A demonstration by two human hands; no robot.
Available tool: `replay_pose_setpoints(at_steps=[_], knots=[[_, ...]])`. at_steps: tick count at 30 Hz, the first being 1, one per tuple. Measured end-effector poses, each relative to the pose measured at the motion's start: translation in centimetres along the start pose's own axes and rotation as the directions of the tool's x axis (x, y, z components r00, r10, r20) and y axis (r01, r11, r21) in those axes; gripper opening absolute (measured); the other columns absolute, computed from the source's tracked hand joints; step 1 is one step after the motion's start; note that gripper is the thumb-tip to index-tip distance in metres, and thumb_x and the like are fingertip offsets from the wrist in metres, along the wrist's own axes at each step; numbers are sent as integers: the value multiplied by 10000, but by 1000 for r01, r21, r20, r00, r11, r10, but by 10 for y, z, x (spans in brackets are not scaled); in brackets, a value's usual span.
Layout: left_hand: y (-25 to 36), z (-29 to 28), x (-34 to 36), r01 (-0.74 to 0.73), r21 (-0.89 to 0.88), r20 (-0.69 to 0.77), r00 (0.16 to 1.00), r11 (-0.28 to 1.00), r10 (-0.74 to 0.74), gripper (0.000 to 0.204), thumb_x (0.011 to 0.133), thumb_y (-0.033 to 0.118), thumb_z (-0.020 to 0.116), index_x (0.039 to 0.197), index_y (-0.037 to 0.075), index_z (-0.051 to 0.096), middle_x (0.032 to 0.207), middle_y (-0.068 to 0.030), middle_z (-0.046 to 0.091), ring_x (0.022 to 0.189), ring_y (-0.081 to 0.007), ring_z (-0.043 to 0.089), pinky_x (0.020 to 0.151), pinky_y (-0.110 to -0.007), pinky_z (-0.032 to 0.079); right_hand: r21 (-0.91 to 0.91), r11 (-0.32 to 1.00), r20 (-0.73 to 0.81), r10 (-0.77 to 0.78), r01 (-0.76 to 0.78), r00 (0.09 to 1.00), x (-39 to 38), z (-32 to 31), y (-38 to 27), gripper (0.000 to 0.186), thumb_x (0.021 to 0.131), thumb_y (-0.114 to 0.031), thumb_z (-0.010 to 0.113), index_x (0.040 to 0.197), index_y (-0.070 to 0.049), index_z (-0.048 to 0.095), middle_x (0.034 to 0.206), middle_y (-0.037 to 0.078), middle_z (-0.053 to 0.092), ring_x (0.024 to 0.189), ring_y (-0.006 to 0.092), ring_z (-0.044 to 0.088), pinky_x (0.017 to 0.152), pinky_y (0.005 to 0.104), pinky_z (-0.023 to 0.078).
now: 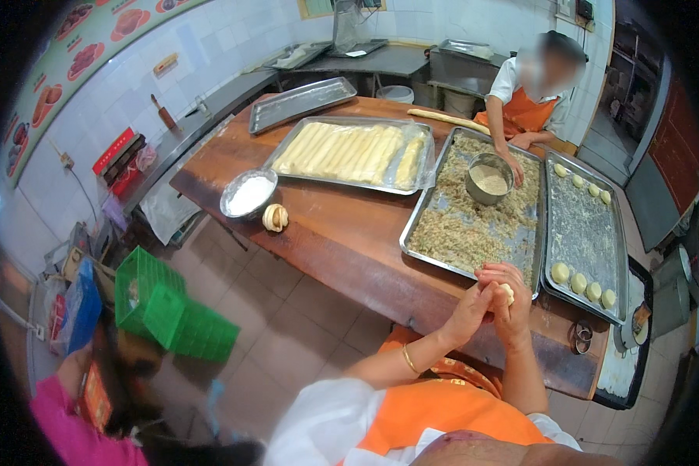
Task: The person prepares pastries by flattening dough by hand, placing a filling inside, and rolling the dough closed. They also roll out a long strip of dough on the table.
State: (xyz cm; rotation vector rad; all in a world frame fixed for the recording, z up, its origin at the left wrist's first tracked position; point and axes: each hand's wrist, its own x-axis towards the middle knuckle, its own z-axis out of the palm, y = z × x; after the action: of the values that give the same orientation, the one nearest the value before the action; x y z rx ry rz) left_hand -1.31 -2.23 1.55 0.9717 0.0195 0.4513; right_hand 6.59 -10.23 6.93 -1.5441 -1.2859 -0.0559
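Left hand [472,307] and right hand [507,299] pressed together, cupped around a small pale dough ball [508,292], soft and smooth, over the wooden table's [342,233] near edge. Beside: metal tray [416,225] of coarse crumbly filling; second tray [618,256] holding round dough pieces.

Tray of dough logs [353,153] under film, centre table. Flour bowl [248,193] beside it. Empty tray [301,102] behind. Green crates [171,307] on floor. Rolling pin [448,119] at far edge.
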Motion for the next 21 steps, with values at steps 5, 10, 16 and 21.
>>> replay_pose_setpoints(at_steps=[5,10,16,21], knots=[[16,18,0,66,-67,-43,997,996,-69,401,1050,492,486,1158,109,537,818,64,511,641,-26,449,528,-189,340,110,992,-125,68,-55,990,1,-5,1,521,1022,-510,487,1035,-42,715,1074,113,744,1130,342,653,1096,480,377],[2,-13,0,209,201,103,967,957,-233,482,1059,466,478,1332,70,495,1002,12,582,858,-86,577,663,-224,470,-41,998,-151,-43,37,988,6,3,-17,537,1046,-481,461,942,-36,743,1055,115,756,1131,309,664,1101,482,374],[-15,2,-1,53,25,69,996,998,-54,458,1053,438,506,1324,69,493,1070,-6,587,935,-100,596,676,-227,494,233,952,130,172,-198,977,-22,-22,31,595,1042,-539,437,1180,-31,716,1277,188,665,1248,356,592,1139,478,341],[-3,-9,0,242,-23,152,960,970,-236,476,1050,418,527,1382,95,420,1210,-40,556,1042,-105,573,714,-237,525,444,886,-97,199,-137,975,-8,-9,2,642,1021,-575,462,1244,-19,693,1374,174,613,1347,297,508,1122,428,364]])
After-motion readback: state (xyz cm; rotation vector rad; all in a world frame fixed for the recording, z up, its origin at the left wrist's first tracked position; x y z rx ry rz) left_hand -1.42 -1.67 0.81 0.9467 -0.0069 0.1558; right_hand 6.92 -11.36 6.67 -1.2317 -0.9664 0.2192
